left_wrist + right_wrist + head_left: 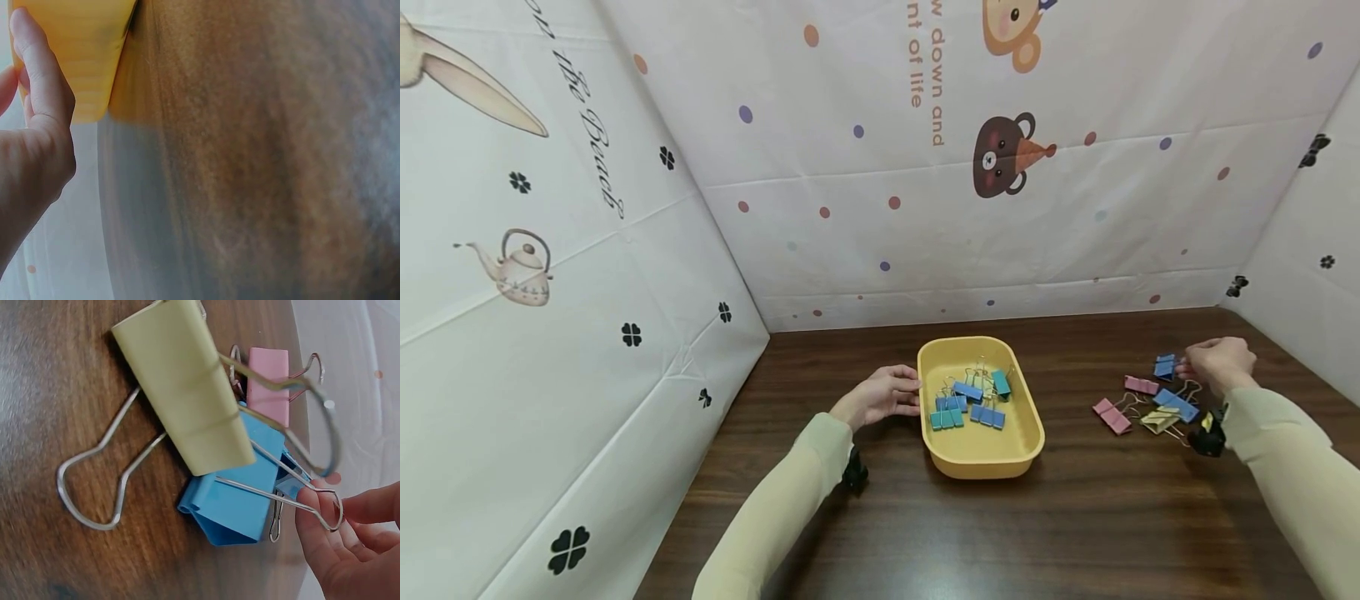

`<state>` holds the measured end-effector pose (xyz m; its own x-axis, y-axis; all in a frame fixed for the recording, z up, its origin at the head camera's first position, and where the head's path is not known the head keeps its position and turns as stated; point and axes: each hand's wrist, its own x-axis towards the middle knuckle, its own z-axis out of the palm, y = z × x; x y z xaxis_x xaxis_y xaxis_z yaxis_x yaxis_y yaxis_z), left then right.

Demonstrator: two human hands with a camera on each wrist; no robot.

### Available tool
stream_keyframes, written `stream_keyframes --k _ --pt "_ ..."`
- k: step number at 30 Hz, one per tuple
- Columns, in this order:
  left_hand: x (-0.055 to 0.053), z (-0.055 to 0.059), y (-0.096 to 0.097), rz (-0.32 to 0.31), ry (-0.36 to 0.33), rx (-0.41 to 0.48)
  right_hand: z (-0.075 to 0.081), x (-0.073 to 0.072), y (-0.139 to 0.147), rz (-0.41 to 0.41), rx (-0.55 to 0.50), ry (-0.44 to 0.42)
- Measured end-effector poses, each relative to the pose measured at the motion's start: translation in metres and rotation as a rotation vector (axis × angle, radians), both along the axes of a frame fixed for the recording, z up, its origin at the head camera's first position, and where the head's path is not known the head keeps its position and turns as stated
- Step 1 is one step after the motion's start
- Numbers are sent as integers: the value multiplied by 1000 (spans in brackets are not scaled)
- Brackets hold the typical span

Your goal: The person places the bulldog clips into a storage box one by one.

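Observation:
A yellow plastic tray [985, 460] stands on the table with several blue and teal binder clips [967, 392] inside. My left hand [883, 395] touches the tray's left side, its fingers fairly straight against the wall. At the right, my right hand [1221, 364] has curled fingers at the edge of a small blue binder clip [1165, 367], pinching at its side. In the right wrist view, a wire handle crosses in front of these fingertips. Nearer lie a larger blue binder clip [234, 500] and a yellow binder clip [181, 387], which overlaps it.
Two pink binder clips, one farther back [1142, 385] and one nearer [1111, 416], lie left of the larger blue clip. The brown wooden table [1000, 542] meets printed white sheets [865, 242] at the back and sides.

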<state>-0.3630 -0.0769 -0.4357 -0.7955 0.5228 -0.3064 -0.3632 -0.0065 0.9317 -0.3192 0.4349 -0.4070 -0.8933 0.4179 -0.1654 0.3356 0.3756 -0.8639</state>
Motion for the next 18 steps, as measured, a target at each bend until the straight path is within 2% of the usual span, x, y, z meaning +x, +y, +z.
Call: stream_keyframes --k 4,11,18 --pt "-1 -1 1 20 -9 -6 5 0 -2 15 -32 16" --pt "-1 -1 2 22 -11 -8 15 -2 -10 77 1 44" --pt "0 1 1 15 -8 -13 28 -7 -24 144 -55 89"
